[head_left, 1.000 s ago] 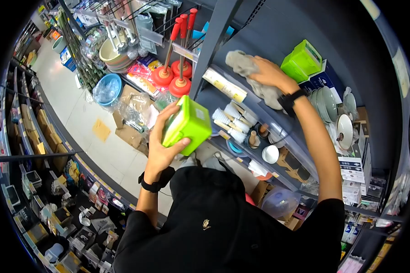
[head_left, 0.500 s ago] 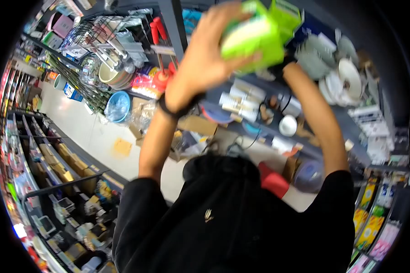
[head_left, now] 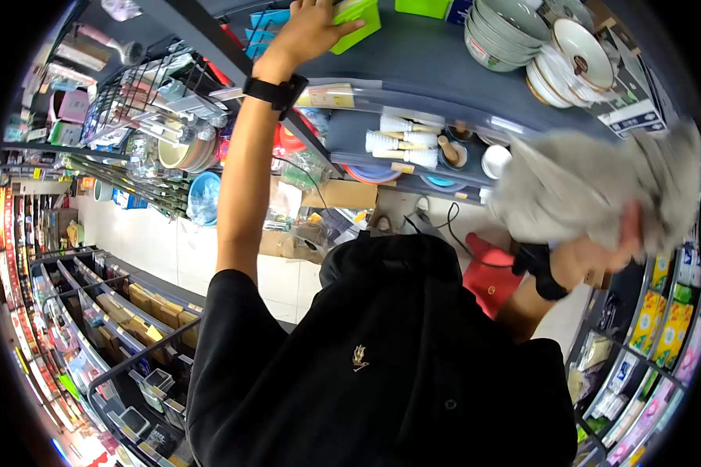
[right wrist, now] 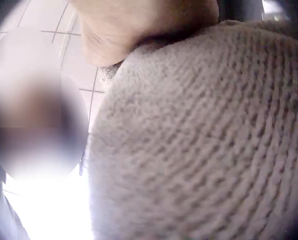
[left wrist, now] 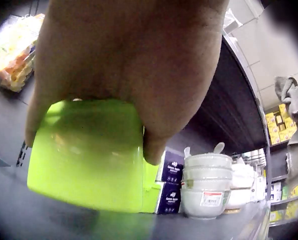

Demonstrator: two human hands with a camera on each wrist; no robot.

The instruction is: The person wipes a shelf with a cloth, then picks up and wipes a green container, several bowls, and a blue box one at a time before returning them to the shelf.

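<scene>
At the top of the head view, my left hand (head_left: 308,35) grips a bright green plastic box (head_left: 358,25) low over the dark shelf (head_left: 413,58). The left wrist view has the thumb and fingers of that hand on opposite sides of the green box (left wrist: 86,160). Out to the right, my right hand (head_left: 600,255) holds a bunched grey cloth (head_left: 576,187), blurred and hanging in front of the shelf. Ribbed cloth (right wrist: 204,140) fills most of the right wrist view, under the edge of the hand (right wrist: 144,27).
Another green box (head_left: 422,6) stands farther along the shelf, near stacked grey bowls (head_left: 502,39) and white bowls (head_left: 580,58). White brushes (head_left: 405,142) lie on the lower shelf. A dark upright post (head_left: 202,39) rises beside my left hand. A red stool (head_left: 491,276) stands on the floor.
My left hand has carried the green box from in front of the body up to the shelf. The right hand has lifted the cloth off the shelf and swung it outward to the right.
</scene>
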